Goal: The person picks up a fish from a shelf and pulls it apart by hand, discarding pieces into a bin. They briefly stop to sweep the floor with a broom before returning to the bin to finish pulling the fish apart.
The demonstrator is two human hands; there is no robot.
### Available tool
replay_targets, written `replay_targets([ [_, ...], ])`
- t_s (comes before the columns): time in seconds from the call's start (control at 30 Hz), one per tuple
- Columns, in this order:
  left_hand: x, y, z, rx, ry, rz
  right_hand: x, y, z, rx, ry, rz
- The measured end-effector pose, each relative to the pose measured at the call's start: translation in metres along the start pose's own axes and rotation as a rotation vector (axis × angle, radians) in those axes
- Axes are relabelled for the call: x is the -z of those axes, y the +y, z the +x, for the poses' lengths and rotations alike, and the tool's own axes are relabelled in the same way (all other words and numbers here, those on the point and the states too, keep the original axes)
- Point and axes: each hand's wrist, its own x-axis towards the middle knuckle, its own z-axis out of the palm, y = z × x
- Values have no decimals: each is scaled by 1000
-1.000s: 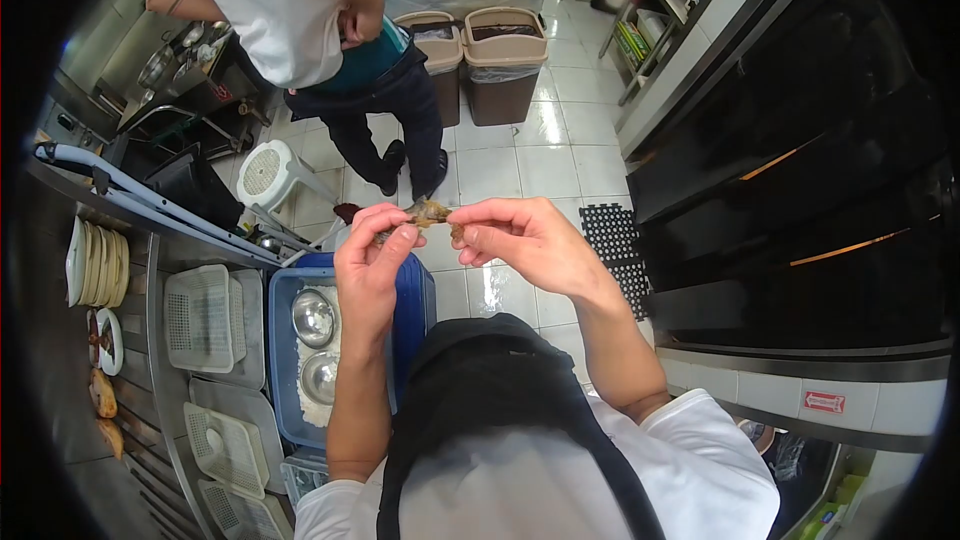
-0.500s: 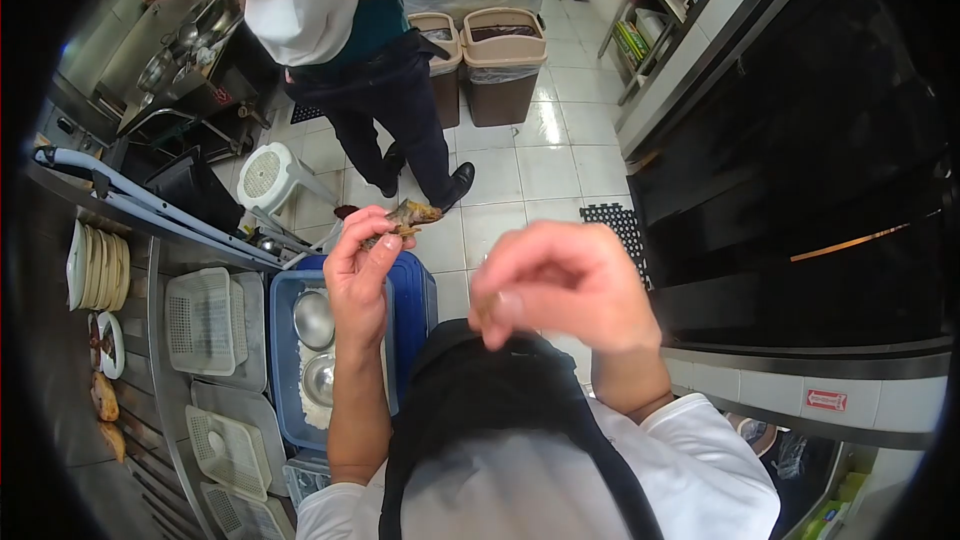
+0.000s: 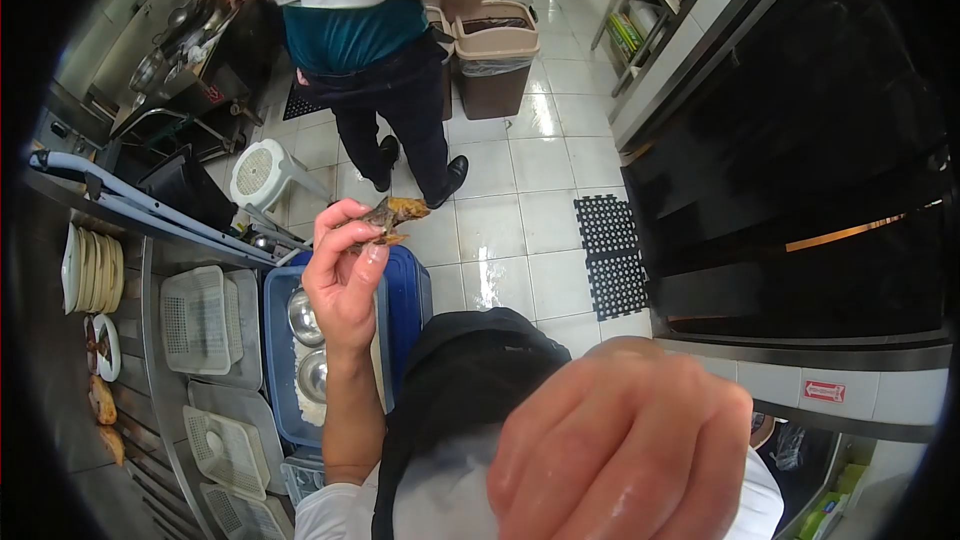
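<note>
Clearly, my left hand (image 3: 343, 285) alone bears the brown piece of food (image 3: 408, 208), pinched between thumb and fingers near one end, which I judge leaves the other end free and easy to see. My hands are well apart: the right hand (image 3: 620, 450) looms close up, knuckles towards me, fingers curled; its fingertips are hidden, so I cannot tell whether it grips anything. Beside my left arm (image 3: 352, 410), metal bowls (image 3: 312, 377) rest inside the blue tub (image 3: 273, 360), probably so they stay contained.
</note>
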Motion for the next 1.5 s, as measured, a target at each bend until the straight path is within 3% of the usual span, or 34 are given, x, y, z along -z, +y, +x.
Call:
replay_targets([
  [0.07, 0, 0, 1, -19, -7, 31, 3, 1, 2, 35, 12, -22],
  [0.23, -5, 11, 2, -78, -17, 104, 50, -3, -13, -577, -180, -958],
  [0.37, -11, 9, 2, -64, -43, 71, 69, 26, -51, -755, -132, -1155],
  [0.63, -12, 7, 3, -44, -88, 145, 79, 33, -67, -784, -94, -1156],
  [0.8, -11, 6, 3, 41, -58, -12, 85, 38, -69, -872, 22, -1056],
  [1.0, -3, 4, 5, 41, -30, 61, 91, 44, -76, -972, 52, -915],
  [1.4, 38, -4, 6, 64, -14, 98, 67, 81, -81, -1117, 117, -845],
  [1.5, 52, -3, 4, 80, -24, 149, 56, 97, -88, -1045, 106, -919],
])
